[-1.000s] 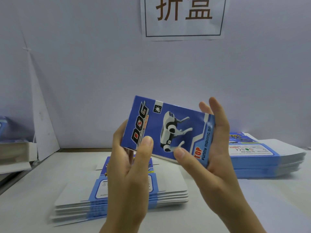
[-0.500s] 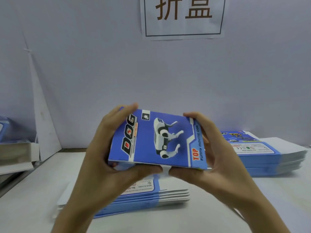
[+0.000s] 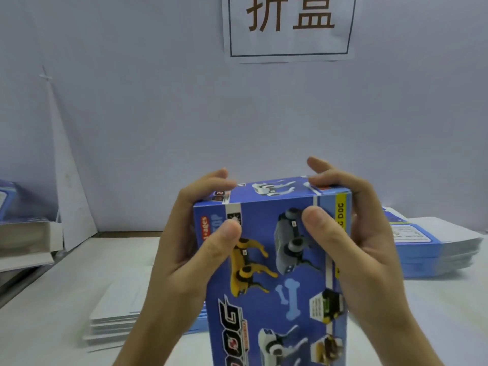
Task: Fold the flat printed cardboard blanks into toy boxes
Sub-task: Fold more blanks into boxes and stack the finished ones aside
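Blue printed cardboard toy box [image 3: 274, 273], with yellow, grey and white robot dogs on its near face, is held in the air above the middle of the pale surface [image 3: 52, 291], between both of the person's hands. Its long axis runs from the far end, tipped up and away, down toward the person. Its near end passes out of the bottom of the view, so whether that end is closed cannot be told. The left grip [image 3: 182, 249] clasps the box's left long edge, thumb pressed on the printed face and fingers curled over the far end panel. The right grip [image 3: 367, 249] clasps the right long edge the same way, thumb on the grey dog and fingers hooked over the far end, one finger lifted clear. Both grips sit equally close to the far end, so either could, I judge, press that end flap home; the flap looks shut and flush already. The box is formed as a container, but nothing shows of its inside. Beneath the box, toward the near left of the surface, lies a stack of flat blue-and-white cardboard blanks [image 3: 116, 318], and a second such stack [image 3: 435, 249] lies by the right edge; these look yet to be folded. At the left edge sits a grey-white boxlike object [image 3: 23, 239], its contents hidden, and a white paper sign [image 3: 289, 25] hangs on the wall behind.
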A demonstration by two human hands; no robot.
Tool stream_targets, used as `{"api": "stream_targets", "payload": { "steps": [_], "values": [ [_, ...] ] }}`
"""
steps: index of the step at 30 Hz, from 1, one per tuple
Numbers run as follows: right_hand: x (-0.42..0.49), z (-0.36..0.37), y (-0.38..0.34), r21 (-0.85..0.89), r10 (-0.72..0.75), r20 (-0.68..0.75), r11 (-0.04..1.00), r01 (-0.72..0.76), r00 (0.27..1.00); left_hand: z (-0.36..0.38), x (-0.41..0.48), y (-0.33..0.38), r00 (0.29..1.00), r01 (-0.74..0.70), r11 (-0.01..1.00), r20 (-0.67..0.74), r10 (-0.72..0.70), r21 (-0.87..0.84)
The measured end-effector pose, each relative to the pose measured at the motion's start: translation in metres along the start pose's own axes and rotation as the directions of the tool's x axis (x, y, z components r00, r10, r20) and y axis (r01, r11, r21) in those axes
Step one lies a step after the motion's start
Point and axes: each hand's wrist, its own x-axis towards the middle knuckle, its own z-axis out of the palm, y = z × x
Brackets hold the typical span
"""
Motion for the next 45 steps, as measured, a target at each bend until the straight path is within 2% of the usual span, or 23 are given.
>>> {"api": "stream_targets", "payload": {
  "steps": [6,8,11,13,15,17,20,22,24,27,29,30,32,33,34,35,37,38,40,42,43,45],
  "values": [
    [0.003,-0.009,0.004,0.087,0.062,0.012,0.994,-0.063,0.998,0.003,0.002,-0.003,1.0,0.013,1.0,-0.022,-0.014,-0.028],
    [0.004,-0.009,0.006,0.038,0.056,0.005,0.998,-0.056,0.998,0.004,0.003,-0.004,0.999,0.003,0.999,-0.037,-0.005,-0.041],
    [0.005,-0.009,0.01,-0.103,0.09,0.04,0.991,-0.085,0.995,0.002,0.006,-0.009,0.987,0.026,0.999,-0.157,-0.031,-0.034],
    [0.007,-0.016,0.012,-0.174,0.187,0.097,0.97,-0.169,0.978,0.0,0.008,-0.016,0.95,0.098,0.993,-0.291,-0.114,-0.071],
    [0.009,-0.031,0.013,-0.253,0.405,0.168,0.899,-0.358,0.899,-0.005,0.01,-0.025,0.883,0.149,0.983,-0.432,-0.18,-0.105],
    [0.008,-0.048,0.015,-0.401,0.611,0.23,0.768,-0.499,0.757,-0.012,0.013,-0.033,0.806,0.161,0.979,-0.555,-0.205,-0.127],
    [0.007,-0.063,0.021,-0.577,0.764,0.22,0.603,-0.551,0.606,-0.02,0.015,-0.042,0.708,0.16,0.967,-0.66,-0.251,-0.196],
    [0.006,-0.068,0.029,-0.615,0.801,0.187,0.547,-0.568,0.569,-0.02,0.015,-0.046,0.694,0.179,0.967,-0.673,-0.255,-0.182],
    [0.006,-0.075,0.035,-0.655,0.811,0.117,0.497,-0.569,0.574,-0.019,0.015,-0.049,0.699,0.19,0.968,-0.669,-0.252,-0.167],
    [0.007,-0.087,0.036,-0.68,0.808,0.023,0.443,-0.583,0.588,-0.022,0.015,-0.054,0.669,0.259,0.95,-0.677,-0.306,-0.173],
    [0.009,-0.09,0.032,-0.594,0.757,0.005,0.528,-0.607,0.654,-0.024,0.016,-0.057,0.663,0.354,0.931,-0.678,-0.316,-0.088],
    [0.011,-0.09,0.03,-0.534,0.698,-0.03,0.594,-0.602,0.715,-0.025,0.016,-0.059,0.686,0.427,0.904,-0.663,-0.302,0.03],
    [0.015,-0.085,0.026,-0.407,0.531,-0.163,0.732,-0.547,0.832,-0.025,0.013,-0.059,0.773,0.522,0.748,-0.599,-0.211,0.409],
    [0.016,-0.081,0.025,-0.349,0.447,-0.229,0.792,-0.502,0.865,-0.021,0.011,-0.056,0.831,0.483,0.667,-0.536,-0.146,0.567],
    [0.017,-0.074,0.023,-0.325,0.368,-0.278,0.833,-0.447,0.887,-0.016,0.008,-0.054,0.885,0.411,0.634,-0.454,-0.104,0.655],
    [0.017,-0.066,0.022,-0.346,0.281,-0.303,0.858,-0.379,0.911,-0.009,0.006,-0.051,0.921,0.344,0.656,-0.376,-0.097,0.672],
    [0.015,-0.048,0.02,-0.422,0.118,-0.311,0.872,-0.248,0.943,0.007,0.002,-0.04,0.949,0.297,0.754,-0.266,-0.167,0.586],
    [0.014,-0.039,0.018,-0.451,0.049,-0.301,0.873,-0.187,0.952,0.014,0.0,-0.035,0.955,0.293,0.772,-0.214,-0.206,0.564],
    [0.009,-0.023,0.017,-0.532,-0.088,-0.244,0.845,-0.057,0.966,0.024,-0.007,-0.034,0.968,0.249,0.693,-0.143,-0.208,0.677],
    [0.006,-0.013,0.015,-0.632,-0.225,-0.138,0.769,0.089,0.964,0.027,-0.01,-0.034,0.976,0.207,0.523,-0.138,-0.169,0.826],
    [0.006,-0.01,0.013,-0.681,-0.288,-0.086,0.715,0.155,0.954,0.025,-0.009,-0.035,0.98,0.195,0.481,-0.153,-0.124,0.855],
    [0.005,-0.009,0.011,-0.749,-0.346,0.002,0.621,0.23,0.938,0.016,-0.005,-0.034,0.986,0.157,0.467,-0.168,-0.018,0.87]
  ]
}}
